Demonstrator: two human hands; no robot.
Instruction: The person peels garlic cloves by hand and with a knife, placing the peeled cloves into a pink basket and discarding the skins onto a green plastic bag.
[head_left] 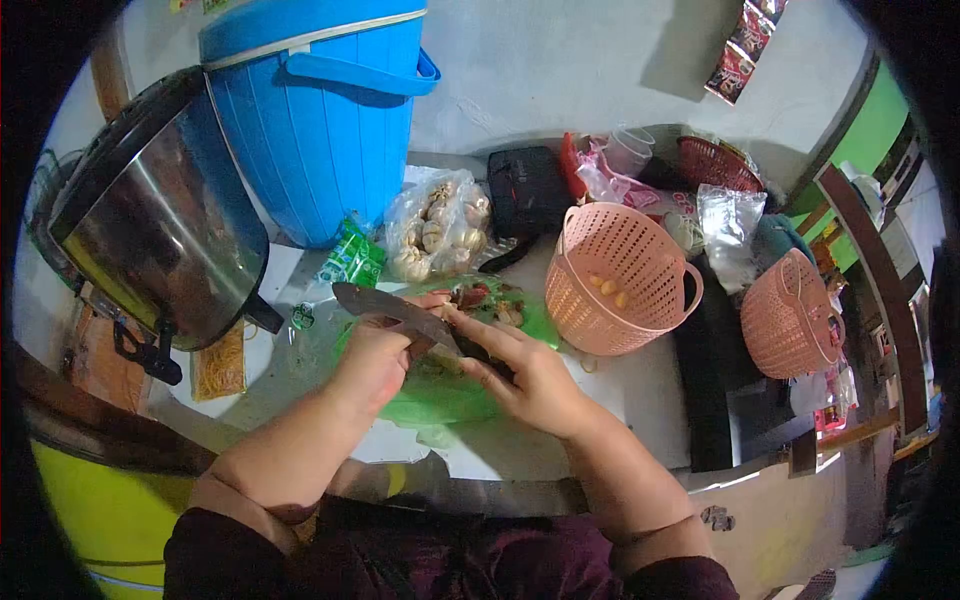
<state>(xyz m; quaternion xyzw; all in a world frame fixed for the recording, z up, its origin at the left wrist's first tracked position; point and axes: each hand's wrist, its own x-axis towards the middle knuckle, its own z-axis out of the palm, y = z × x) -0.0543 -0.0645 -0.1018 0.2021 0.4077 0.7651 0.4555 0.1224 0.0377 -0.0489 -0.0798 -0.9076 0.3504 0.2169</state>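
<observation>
My right hand [535, 385] grips a knife [385, 308] by its dark handle. The wide blade points up and left, passing over my left hand [375, 355]. The fingers of my left hand are closed near the blade, pinching a small pale piece that looks like a garlic clove [448, 311], mostly hidden by fingers. Beneath both hands lies a green plastic bag [420, 402] with reddish-brown skins and scraps [478, 296] on it. Several pale peeled cloves [608, 290] sit at the bottom of a pink perforated basket [590, 325], right of my hands.
Behind my hands are a clear bag of garlic bulbs [435, 230], a green packet [352, 255] and a black pouch [530, 190]. A blue lidded bucket [315, 130] and a large metal container [165, 210] stand left. Another pink basket [790, 320] is at right.
</observation>
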